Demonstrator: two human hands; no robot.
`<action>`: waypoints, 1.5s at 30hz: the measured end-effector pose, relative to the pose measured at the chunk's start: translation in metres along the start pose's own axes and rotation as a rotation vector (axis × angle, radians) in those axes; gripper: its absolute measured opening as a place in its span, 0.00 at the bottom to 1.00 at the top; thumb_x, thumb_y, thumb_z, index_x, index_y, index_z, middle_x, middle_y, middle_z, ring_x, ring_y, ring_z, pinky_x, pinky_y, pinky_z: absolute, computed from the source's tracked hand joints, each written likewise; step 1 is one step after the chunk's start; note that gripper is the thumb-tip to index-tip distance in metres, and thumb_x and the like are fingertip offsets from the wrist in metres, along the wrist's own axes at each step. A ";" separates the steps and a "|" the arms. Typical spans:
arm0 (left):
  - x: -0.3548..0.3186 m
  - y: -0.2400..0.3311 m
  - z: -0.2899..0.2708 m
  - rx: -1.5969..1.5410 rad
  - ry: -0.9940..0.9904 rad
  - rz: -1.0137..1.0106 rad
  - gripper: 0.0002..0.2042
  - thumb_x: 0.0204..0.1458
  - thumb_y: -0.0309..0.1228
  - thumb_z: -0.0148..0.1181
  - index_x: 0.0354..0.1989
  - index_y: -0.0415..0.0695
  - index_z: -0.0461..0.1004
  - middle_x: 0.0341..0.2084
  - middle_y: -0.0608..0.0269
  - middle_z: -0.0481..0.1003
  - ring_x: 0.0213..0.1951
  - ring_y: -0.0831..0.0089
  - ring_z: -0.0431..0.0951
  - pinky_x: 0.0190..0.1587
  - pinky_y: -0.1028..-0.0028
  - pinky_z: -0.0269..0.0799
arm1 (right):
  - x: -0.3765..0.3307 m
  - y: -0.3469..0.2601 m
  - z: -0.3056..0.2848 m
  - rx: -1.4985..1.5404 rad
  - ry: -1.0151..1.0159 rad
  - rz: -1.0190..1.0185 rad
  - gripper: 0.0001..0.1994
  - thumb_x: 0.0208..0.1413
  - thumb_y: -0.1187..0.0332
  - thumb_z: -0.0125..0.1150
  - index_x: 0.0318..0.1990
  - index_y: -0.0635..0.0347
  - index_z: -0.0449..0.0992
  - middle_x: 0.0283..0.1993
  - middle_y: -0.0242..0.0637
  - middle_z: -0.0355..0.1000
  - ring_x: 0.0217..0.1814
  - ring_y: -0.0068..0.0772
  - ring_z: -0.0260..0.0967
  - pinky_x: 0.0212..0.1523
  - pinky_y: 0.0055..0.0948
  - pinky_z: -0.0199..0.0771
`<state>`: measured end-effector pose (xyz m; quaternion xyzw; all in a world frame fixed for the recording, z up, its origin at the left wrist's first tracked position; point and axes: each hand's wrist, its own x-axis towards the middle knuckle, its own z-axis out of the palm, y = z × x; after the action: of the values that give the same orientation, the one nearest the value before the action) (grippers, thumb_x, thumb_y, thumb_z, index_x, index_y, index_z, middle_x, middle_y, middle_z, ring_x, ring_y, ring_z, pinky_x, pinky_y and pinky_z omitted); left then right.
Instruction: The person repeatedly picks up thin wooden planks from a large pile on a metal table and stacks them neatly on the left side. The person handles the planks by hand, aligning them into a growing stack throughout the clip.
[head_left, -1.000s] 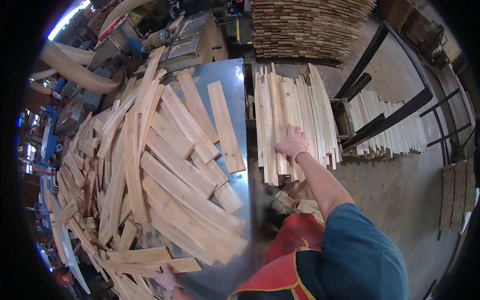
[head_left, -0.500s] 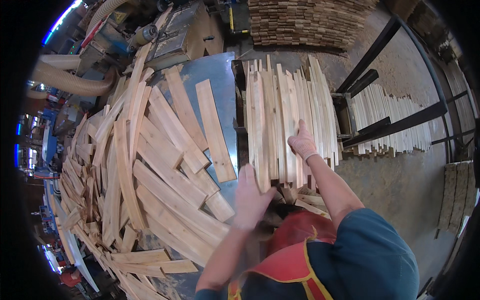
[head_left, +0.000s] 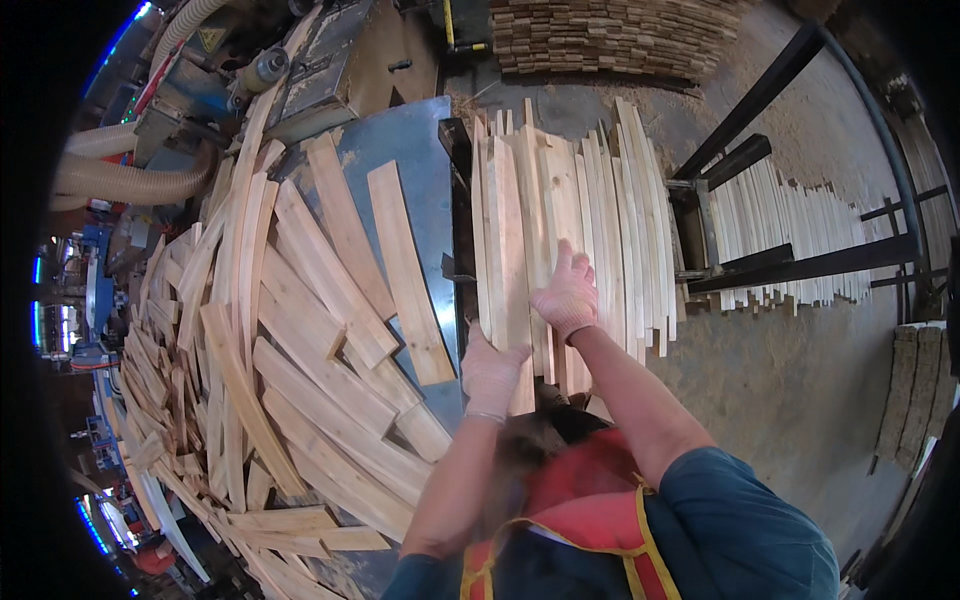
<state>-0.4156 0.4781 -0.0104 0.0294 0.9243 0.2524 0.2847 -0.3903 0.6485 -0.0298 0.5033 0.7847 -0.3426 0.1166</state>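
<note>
Long, pale wooden boards (head_left: 641, 220) stand on edge side by side in a black metal rack in front of me. My left hand (head_left: 493, 378), in a light glove, grips the near end of a wooden board (head_left: 509, 250) at the row's left side, thumb across its face and fingers along its left edge. Farther up, my gloved right hand (head_left: 567, 300) rests on another board (head_left: 564, 190) with its face turned up; the fingers are stretched and apart. Palms hide the exact contact.
Loose boards (head_left: 330, 370) lie heaped on the metal table (head_left: 425, 130) to the left. Black rack arms (head_left: 810, 265) stick out at right over a second board row (head_left: 775, 225). A tall timber stack (head_left: 610, 40) and a machine (head_left: 350, 70) stand at the back.
My left hand has moved up to the near end of the boards and closed on one. My right hand has shifted left along the row, and a wide board face now shows under it.
</note>
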 end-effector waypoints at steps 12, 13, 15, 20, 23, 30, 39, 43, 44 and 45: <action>-0.032 0.018 -0.020 -0.097 0.086 0.126 0.47 0.42 0.39 0.75 0.73 0.37 0.62 0.53 0.42 0.82 0.54 0.48 0.84 0.61 0.60 0.76 | 0.045 0.070 0.004 0.541 -0.049 0.017 0.47 0.52 0.67 0.62 0.81 0.56 0.48 0.48 0.58 0.81 0.48 0.59 0.79 0.51 0.47 0.78; -0.030 0.028 -0.015 -0.079 0.085 0.145 0.48 0.41 0.40 0.75 0.74 0.38 0.61 0.54 0.42 0.81 0.55 0.47 0.83 0.62 0.59 0.76 | 0.053 0.079 0.011 0.455 0.062 -0.036 0.48 0.53 0.66 0.63 0.82 0.56 0.47 0.48 0.55 0.80 0.46 0.53 0.79 0.49 0.45 0.78; -0.022 0.050 -0.012 -0.037 -0.030 0.064 0.48 0.42 0.40 0.74 0.75 0.41 0.60 0.56 0.40 0.80 0.57 0.46 0.82 0.63 0.58 0.75 | 0.050 0.073 0.025 0.161 0.280 -0.146 0.50 0.53 0.64 0.64 0.83 0.57 0.44 0.45 0.50 0.79 0.41 0.42 0.78 0.44 0.40 0.78; -0.006 0.055 0.010 -0.078 -0.148 -0.036 0.48 0.43 0.41 0.74 0.76 0.46 0.59 0.57 0.39 0.80 0.59 0.45 0.80 0.62 0.57 0.76 | 0.053 0.070 -0.010 0.437 -0.001 0.014 0.53 0.51 0.61 0.69 0.82 0.61 0.45 0.66 0.57 0.73 0.62 0.50 0.77 0.64 0.41 0.76; -0.013 0.065 0.028 0.043 -0.158 0.070 0.43 0.49 0.46 0.72 0.73 0.44 0.62 0.52 0.43 0.81 0.55 0.47 0.82 0.59 0.56 0.77 | 0.040 0.072 -0.025 1.001 -0.113 -0.047 0.61 0.48 0.56 0.78 0.83 0.65 0.42 0.68 0.56 0.73 0.67 0.43 0.73 0.69 0.35 0.70; 0.011 0.027 0.025 0.308 -0.217 0.396 0.38 0.55 0.54 0.66 0.68 0.43 0.65 0.58 0.50 0.76 0.57 0.49 0.78 0.60 0.53 0.73 | 0.022 0.032 -0.037 0.181 0.098 0.033 0.67 0.46 0.44 0.81 0.82 0.62 0.38 0.82 0.60 0.49 0.81 0.58 0.56 0.77 0.45 0.63; -0.001 -0.010 0.028 0.439 -0.056 0.243 0.40 0.50 0.36 0.73 0.73 0.43 0.65 0.62 0.53 0.72 0.55 0.59 0.77 0.56 0.60 0.75 | 0.025 0.033 -0.032 0.227 0.106 0.019 0.69 0.44 0.47 0.82 0.83 0.58 0.35 0.84 0.56 0.47 0.83 0.55 0.53 0.78 0.43 0.63; 0.027 -0.053 0.032 -1.029 -0.702 0.041 0.43 0.48 0.18 0.64 0.77 0.41 0.58 0.56 0.63 0.75 0.52 0.70 0.77 0.51 0.72 0.75 | 0.024 0.034 -0.031 0.263 0.120 0.009 0.66 0.45 0.49 0.83 0.82 0.61 0.39 0.73 0.64 0.63 0.72 0.58 0.68 0.69 0.45 0.71; 0.030 -0.040 0.031 -1.050 -0.692 0.035 0.44 0.48 0.19 0.64 0.78 0.42 0.56 0.55 0.62 0.75 0.52 0.70 0.77 0.51 0.71 0.75 | 0.029 0.040 -0.031 0.316 0.122 -0.014 0.66 0.45 0.50 0.84 0.82 0.62 0.39 0.70 0.64 0.66 0.69 0.57 0.71 0.67 0.44 0.73; 0.030 -0.021 0.035 -1.071 -0.682 0.029 0.45 0.48 0.19 0.65 0.79 0.43 0.54 0.55 0.62 0.76 0.52 0.70 0.78 0.51 0.70 0.76 | 0.033 0.047 -0.029 0.369 0.125 -0.037 0.65 0.45 0.51 0.84 0.82 0.62 0.39 0.68 0.63 0.69 0.66 0.56 0.73 0.65 0.44 0.75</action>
<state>-0.4199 0.4814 -0.0610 -0.0261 0.5267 0.6601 0.5349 -0.3603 0.7029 -0.0450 0.5221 0.7234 -0.4506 -0.0327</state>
